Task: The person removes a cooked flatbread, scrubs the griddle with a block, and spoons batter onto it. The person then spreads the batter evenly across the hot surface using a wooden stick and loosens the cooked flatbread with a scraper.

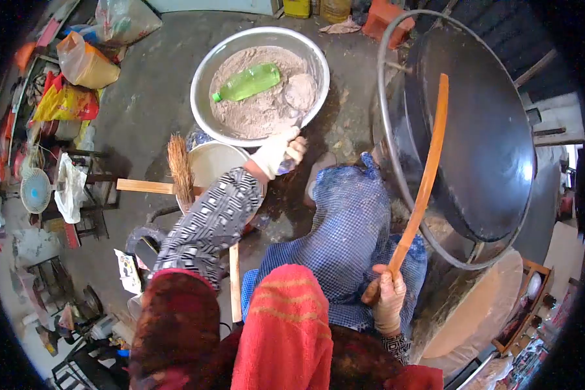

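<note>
My left hand (281, 155), in a pale glove, is closed at the near rim of a large metal basin (205, 120). It grips what looks like a ladle (300, 92), whose rounded bowl lies in the thick, greyish-brown batter (240, 120); the handle is mostly hidden by my fingers. A green plastic bottle (248, 82) lies on its side on the batter. My right hand (389, 298) is wrapped round the lower end of a long, curved wooden strip (430, 156). The strip points up and away, in front of a big dark round griddle (481, 143).
A metal ring (387, 123) surrounds the griddle at my right. Below it sits a broad, round tan surface (481, 312) with plastic wrapping. A white bucket (218, 162) stands under my left forearm, with a straw brush (179, 166) across it. Bags (88, 62) and stools crowd the left.
</note>
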Tool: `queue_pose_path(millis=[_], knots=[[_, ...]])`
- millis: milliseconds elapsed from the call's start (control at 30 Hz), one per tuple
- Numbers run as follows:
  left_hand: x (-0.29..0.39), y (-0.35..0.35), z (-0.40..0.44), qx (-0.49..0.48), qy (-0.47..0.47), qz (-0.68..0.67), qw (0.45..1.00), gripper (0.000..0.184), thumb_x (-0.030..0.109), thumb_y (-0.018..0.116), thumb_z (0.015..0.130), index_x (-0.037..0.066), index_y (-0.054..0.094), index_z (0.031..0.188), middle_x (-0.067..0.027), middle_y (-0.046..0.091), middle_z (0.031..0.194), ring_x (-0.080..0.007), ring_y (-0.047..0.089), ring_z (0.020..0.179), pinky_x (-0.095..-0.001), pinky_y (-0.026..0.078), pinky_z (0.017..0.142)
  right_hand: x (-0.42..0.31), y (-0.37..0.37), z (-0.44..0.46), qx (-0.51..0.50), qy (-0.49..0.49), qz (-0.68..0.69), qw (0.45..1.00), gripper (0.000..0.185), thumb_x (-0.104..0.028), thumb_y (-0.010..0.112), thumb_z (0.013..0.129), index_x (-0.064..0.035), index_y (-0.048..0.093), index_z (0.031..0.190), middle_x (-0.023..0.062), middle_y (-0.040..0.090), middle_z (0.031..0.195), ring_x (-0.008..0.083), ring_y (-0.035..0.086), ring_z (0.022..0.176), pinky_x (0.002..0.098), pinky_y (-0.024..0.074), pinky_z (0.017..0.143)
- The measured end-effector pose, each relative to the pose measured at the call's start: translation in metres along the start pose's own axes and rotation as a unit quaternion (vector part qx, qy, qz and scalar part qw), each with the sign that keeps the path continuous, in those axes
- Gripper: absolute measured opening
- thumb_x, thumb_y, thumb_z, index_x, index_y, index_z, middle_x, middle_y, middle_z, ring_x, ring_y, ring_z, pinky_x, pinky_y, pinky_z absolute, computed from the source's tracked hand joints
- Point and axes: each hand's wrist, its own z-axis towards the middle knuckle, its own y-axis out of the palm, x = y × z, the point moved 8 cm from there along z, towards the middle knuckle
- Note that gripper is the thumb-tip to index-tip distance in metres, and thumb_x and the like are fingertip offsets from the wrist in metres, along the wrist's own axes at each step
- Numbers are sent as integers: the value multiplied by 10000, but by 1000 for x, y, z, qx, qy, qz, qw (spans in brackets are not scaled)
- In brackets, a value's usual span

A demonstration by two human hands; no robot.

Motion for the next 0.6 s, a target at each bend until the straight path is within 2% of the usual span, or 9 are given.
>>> queue_pose_path(millis=[33,67,133,233,267,333,400,467,600], knots=[[-12,3,13,-107,-98,-51,988,230,260,593,956,128,456,827,69,369,628,-44,357,470,-190,316,379,1,1,-1,-19,-11,16,1000,267,-233,473,1012,-3,560,1117,35,553,615,126,504,482,252,404,443],[-15,14,12,-38,2,-24,999,253,326,558,970,144,453,827,96,351,615,-46,350,451,-206,326,384,-3,1,0,-19,-18,15,1000,267,-233,473,1012,-3,560,1117,35,553,615,126,504,482,252,404,443],[-21,7,17,-162,-21,31,986,278,378,508,984,158,452,823,105,349,611,-49,354,451,-232,343,390,-4,-2,-4,0,-7,28,1000,347,-300,465,1005,-1,532,1169,29,526,630,118,480,481,250,429,468],[-21,-10,-14,14,142,163,976,283,406,562,954,168,488,820,63,368,589,-70,349,420,-199,329,382,-15,-11,-8,-20,-70,93,993,485,-390,437,1007,24,478,1255,14,515,683,106,479,506,235,416,483],[-31,5,-31,-78,94,123,985,214,351,568,961,163,507,880,43,414,654,-70,369,470,-186,314,386,-22,-15,-11,-14,-109,110,988,521,-416,425,1008,31,463,1273,8,505,685,103,474,505,231,412,484],[-35,20,-63,-84,174,98,976,112,262,565,971,170,502,976,12,453,747,-66,381,531,-183,306,389,-24,-21,-8,-13,-134,131,982,513,-408,435,1009,29,458,1276,6,496,690,99,478,509,231,408,470],[-22,15,-85,-24,226,181,957,106,209,556,977,171,484,1045,-4,460,804,-54,378,572,-171,296,397,-31,-24,-5,15,-157,48,986,444,-348,431,1020,6,452,1287,21,510,674,99,474,481,227,398,439],[4,5,-105,43,260,266,927,223,201,556,978,184,468,1182,0,452,791,-40,375,558,-164,291,397,-36,-28,-2,23,-114,-14,993,332,-227,404,1035,-35,458,1301,55,555,629,102,489,428,233,395,402],[26,15,-145,112,275,324,898,462,193,577,973,191,377,1389,-17,465,772,-56,387,518,-185,309,388,-58,-69,12,83,-208,13,974,172,-190,488,1000,-21,508,1019,79,584,575,127,510,395,253,383,374]])
